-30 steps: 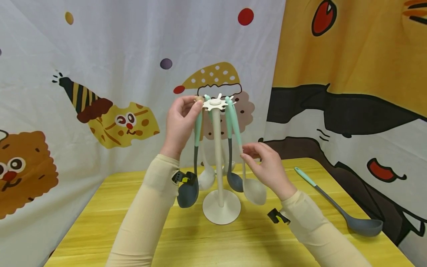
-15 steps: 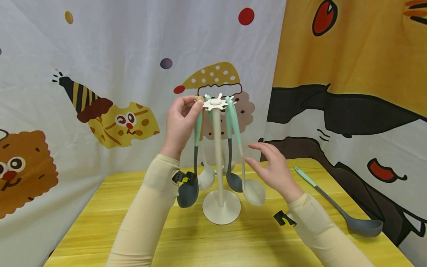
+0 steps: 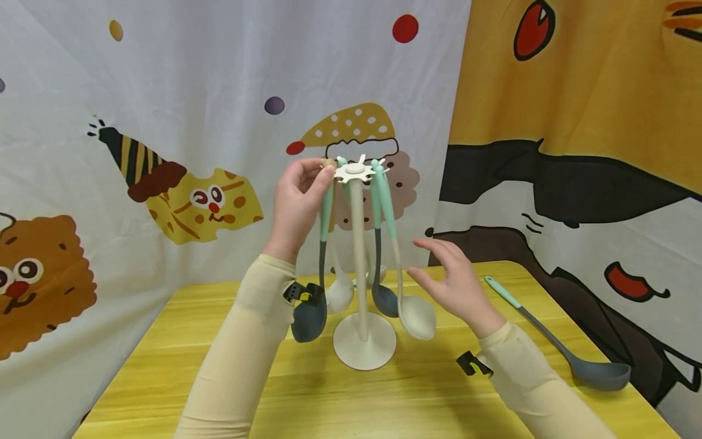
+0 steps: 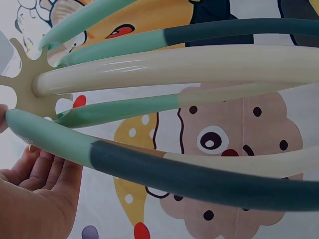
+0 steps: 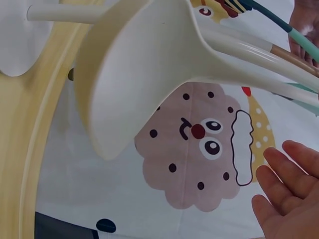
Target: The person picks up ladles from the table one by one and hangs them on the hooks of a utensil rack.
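Observation:
In the head view my left hand [image 3: 298, 198] pinches the left edge of a cream utensil rack [image 3: 359, 256], right at the top ends of the handles there. My left wrist view has that hand [image 4: 40, 194] beside a mint handle [image 4: 52, 139] with a dark shaft; exactly what lies between the fingertips is partly hidden. A cream ladle [image 3: 418, 317] with a mint handle hangs on the rack's right side. Apart from it, a short way to the right, is my right hand [image 3: 452, 280], fingers spread and holding nothing. The right wrist view brings its ladle bowl [image 5: 144, 74] up close.
Other utensils hang around the rack: a dark one [image 3: 309, 320] at left, a cream one [image 3: 340, 292] behind, a dark ladle [image 3: 386, 300] at right. Another dark ladle [image 3: 600, 373] with a mint handle lies at the right of the wooden table [image 3: 219, 366]. A printed curtain [image 3: 219, 91] hangs behind.
My right hand has let go of the cream ladle's shaft and drawn away to the right, its fingers spreading. The left hand stays at the rack's top.

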